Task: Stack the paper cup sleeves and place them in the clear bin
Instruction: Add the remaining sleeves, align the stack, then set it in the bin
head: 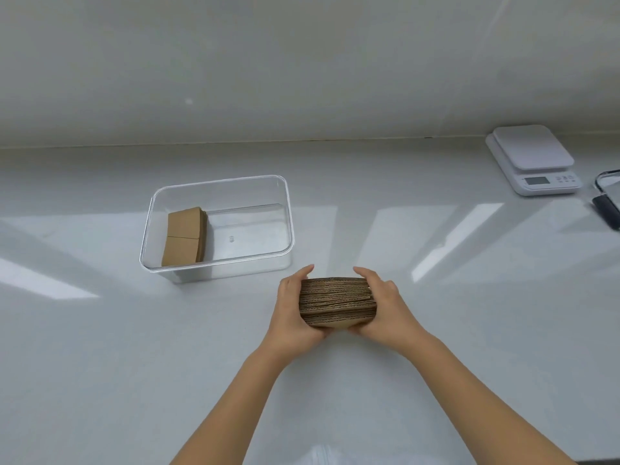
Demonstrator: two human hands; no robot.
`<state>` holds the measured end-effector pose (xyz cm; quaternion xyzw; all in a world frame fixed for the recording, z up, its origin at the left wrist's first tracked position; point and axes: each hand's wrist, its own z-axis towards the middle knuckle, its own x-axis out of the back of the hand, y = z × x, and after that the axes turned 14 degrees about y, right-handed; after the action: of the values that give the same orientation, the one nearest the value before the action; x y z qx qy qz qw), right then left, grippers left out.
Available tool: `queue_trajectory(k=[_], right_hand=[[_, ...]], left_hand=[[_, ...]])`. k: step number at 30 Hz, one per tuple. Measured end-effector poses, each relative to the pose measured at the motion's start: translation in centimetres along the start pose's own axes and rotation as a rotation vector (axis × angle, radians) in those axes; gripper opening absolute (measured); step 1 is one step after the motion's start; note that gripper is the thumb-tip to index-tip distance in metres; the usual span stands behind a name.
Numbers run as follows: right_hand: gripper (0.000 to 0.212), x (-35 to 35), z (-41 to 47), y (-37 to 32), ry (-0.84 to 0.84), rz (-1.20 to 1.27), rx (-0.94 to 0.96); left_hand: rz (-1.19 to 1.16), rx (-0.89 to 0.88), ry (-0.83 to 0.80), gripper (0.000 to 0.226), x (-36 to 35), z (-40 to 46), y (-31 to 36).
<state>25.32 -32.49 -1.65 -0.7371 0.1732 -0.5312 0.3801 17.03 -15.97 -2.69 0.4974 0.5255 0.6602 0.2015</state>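
A thick stack of brown corrugated cup sleeves (337, 303) is pressed between both my hands over the white counter. My left hand (291, 307) grips its left end and my right hand (382, 307) grips its right end. The clear bin (283, 209) stands up and to the left of the stack, close to it. Inside the bin, another batch of brown sleeves (184, 236) stands on edge against the left wall; the rest of the bin floor is bare.
A white kitchen scale (533, 159) sits at the back right by the wall. A dark-edged object (607, 199) shows at the right border. The white counter (100, 347) meets a pale wall behind.
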Motion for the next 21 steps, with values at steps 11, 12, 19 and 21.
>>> queue_trajectory(k=[11, 12, 19, 21], right_hand=[[0.104, -1.3, -0.7, -0.4, 0.123, -0.158, 0.046], [0.102, -1.3, -0.7, -0.5, 0.137, -0.214, 0.068], [0.074, 0.0, 0.1, -0.2, 0.046, -0.207, 0.083], [0.068, 0.4, 0.4, -1.0, 0.054, -0.222, 0.062]], left_hand=[[-0.06, -0.009, 0.089, 0.099, -1.4, -1.3, 0.8], [-0.051, -0.016, 0.083, 0.099, -1.4, -1.3, 0.8], [-0.019, 0.078, 0.021, 0.096, -1.0, -0.4, 0.2], [-0.023, 0.086, 0.043, 0.084, -1.2, -0.4, 0.4]])
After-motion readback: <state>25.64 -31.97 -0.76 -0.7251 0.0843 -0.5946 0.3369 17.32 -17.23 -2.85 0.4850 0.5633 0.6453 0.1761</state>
